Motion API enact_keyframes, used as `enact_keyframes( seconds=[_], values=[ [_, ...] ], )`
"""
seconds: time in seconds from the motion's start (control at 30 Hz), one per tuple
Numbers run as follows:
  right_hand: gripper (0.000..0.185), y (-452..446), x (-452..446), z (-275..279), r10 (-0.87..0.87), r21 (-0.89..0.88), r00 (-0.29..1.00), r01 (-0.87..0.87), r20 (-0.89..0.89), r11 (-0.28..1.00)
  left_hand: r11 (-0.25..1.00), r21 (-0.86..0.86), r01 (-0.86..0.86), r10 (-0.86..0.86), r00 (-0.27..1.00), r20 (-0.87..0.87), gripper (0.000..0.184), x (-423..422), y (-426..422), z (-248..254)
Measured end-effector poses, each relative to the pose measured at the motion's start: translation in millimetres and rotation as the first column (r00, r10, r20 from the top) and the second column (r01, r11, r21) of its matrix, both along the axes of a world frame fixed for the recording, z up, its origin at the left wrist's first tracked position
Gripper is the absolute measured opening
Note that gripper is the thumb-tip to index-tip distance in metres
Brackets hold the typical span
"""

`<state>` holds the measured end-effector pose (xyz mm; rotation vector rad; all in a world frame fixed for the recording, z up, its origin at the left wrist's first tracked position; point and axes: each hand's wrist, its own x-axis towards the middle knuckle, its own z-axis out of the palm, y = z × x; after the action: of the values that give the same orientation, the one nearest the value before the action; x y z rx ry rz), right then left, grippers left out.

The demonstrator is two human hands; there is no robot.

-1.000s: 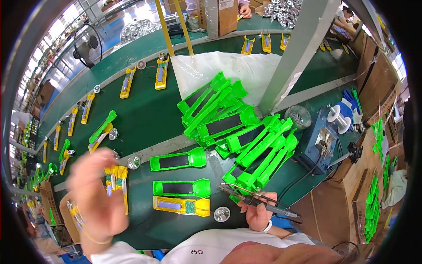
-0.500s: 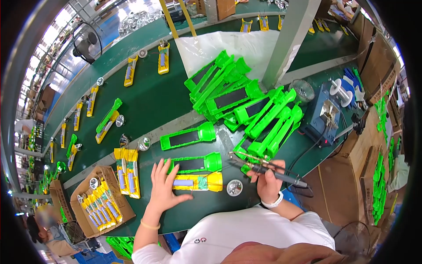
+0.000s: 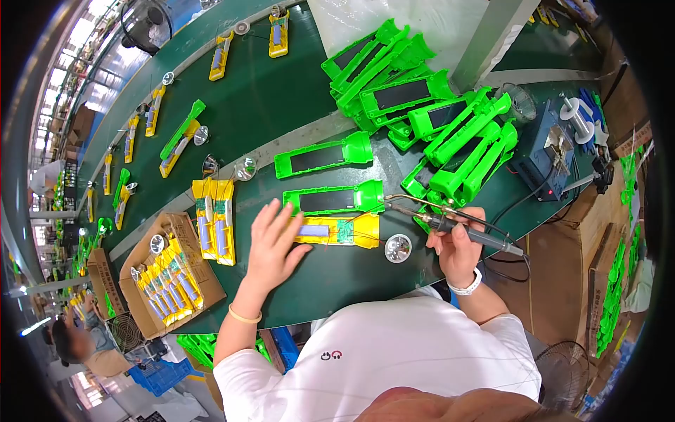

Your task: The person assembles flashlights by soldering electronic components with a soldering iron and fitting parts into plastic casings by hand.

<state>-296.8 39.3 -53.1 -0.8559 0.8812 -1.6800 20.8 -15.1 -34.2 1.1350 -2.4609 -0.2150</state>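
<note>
My left hand (image 3: 271, 246) lies with fingers spread over the left ends of a green casing (image 3: 327, 200) and a yellow casing (image 3: 365, 231), which sit side by side. The yellow one holds a purple battery and a green circuit board (image 3: 344, 231). In my right hand (image 3: 460, 246) is a dark soldering iron (image 3: 474, 234), its tip pointing left toward the right end of the green casing. A round silver reflector (image 3: 398, 248) rests between the yellow casing and my right hand. Another green casing (image 3: 323, 155) lies just beyond.
Green casings (image 3: 404, 93) are piled at back right, near a blue soldering station (image 3: 545, 155) and a solder spool (image 3: 576, 119). Two yellow casings (image 3: 214, 221) and a cardboard box (image 3: 206, 278) of yellow units are on the left. A person (image 3: 91, 344) sits at lower left.
My left hand has come from the left, first blurred, onto the casings' left ends. My right hand still holds the iron. The view has shifted, so the table items appear higher.
</note>
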Motion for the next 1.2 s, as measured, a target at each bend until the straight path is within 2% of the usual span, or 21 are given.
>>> enact_keyframes(
  seconds=[0.07,0.17,0.23,0.3,0.33,0.37,0.4,0.5,0.57,0.63,0.77,0.83,0.97,1.17,1.2],
  values=[
    [0.028,-1.6,7.2,2.9,0.007,0.031,1.0,-0.008,0.007,0.999,0.992,-0.108,0.063,-0.057,0.997,0.055,0.048,-17.4,0.3,6.5],
    [0.027,-2.8,13.6,6.1,0.015,0.005,1.0,-0.015,-0.025,1.0,0.983,-0.152,0.104,-0.098,0.994,0.045,0.043,-30.7,2.2,12.7],
    [0.025,-4.3,16.3,4.4,0.017,0.01,1.0,-0.017,0.003,1.0,0.968,-0.178,0.178,-0.195,0.977,-0.082,0.031,-36.1,1.1,7.8],
    [0.022,-5.0,19.5,0.3,0.044,0.054,0.998,-0.046,0.046,0.997,0.979,0.005,0.203,-0.192,0.933,-0.304,0.023,-41.9,-2.0,1.1],
    [0.02,-4.7,24.0,0.5,0.049,0.088,0.993,-0.059,0.11,0.994,0.981,0.093,0.168,-0.123,0.921,-0.369,0.021,-44.0,-2.9,1.4],
    [0.021,-2.6,25.0,4.5,0.046,0.177,0.995,-0.061,0.084,0.982,0.973,0.183,0.137,-0.047,0.903,-0.427,0.019,-46.6,-3.9,3.8],
    [0.022,-4.4,26.3,2.5,0.094,0.125,0.994,-0.1,0.058,0.987,0.954,0.278,0.11,0.037,0.88,-0.473,0.017,-48.2,-4.6,4.8],
    [0.024,-5.3,26.9,-1.2,0.143,0.083,0.99,-0.143,0.004,0.986,0.96,0.159,0.229,-0.15,0.906,-0.397,0.014,-47.3,-11.8,3.6],
    [0.024,-4.9,27.7,-0.1,0.129,0.135,0.991,-0.131,0.025,0.982,0.967,0.141,0.214,-0.156,0.927,-0.341,0.013,-46.9,-9.0,3.6],
    [0.022,-4.7,26.5,-4.0,0.158,0.106,0.987,-0.154,-0.03,0.982,0.976,0.153,0.153,-0.103,0.951,-0.292,0.014,-48.3,-5.0,5.8],
    [0.021,-3.7,30.0,-3.5,0.146,0.018,0.973,-0.145,-0.177,0.989,0.979,0.204,0.028,0.037,0.951,-0.308,0.018,-50.9,0.8,6.2],
    [0.022,-1.7,26.7,-6.8,0.167,0.011,0.971,-0.168,-0.173,0.986,0.97,0.245,0.005,0.072,0.949,-0.307,0.019,-52.3,1.0,8.5],
    [0.022,1.4,24.4,-9.6,0.169,0.037,0.971,-0.165,-0.171,0.986,0.975,0.223,-0.009,0.071,0.959,-0.273,0.018,-52.4,-1.8,9.4],
    [0.021,3.9,23.1,-18.9,0.129,0.06,0.93,-0.116,-0.344,0.991,0.984,0.176,-0.011,0.052,0.971,-0.235,0.017,-54.7,-1.9,11.9],
    [0.021,3.5,24.1,-17.8,0.143,0.061,0.938,-0.131,-0.315,0.99,0.985,0.171,-0.003,0.043,0.972,-0.231,0.017,-54.3,-2.0,11.9]
  ],
)
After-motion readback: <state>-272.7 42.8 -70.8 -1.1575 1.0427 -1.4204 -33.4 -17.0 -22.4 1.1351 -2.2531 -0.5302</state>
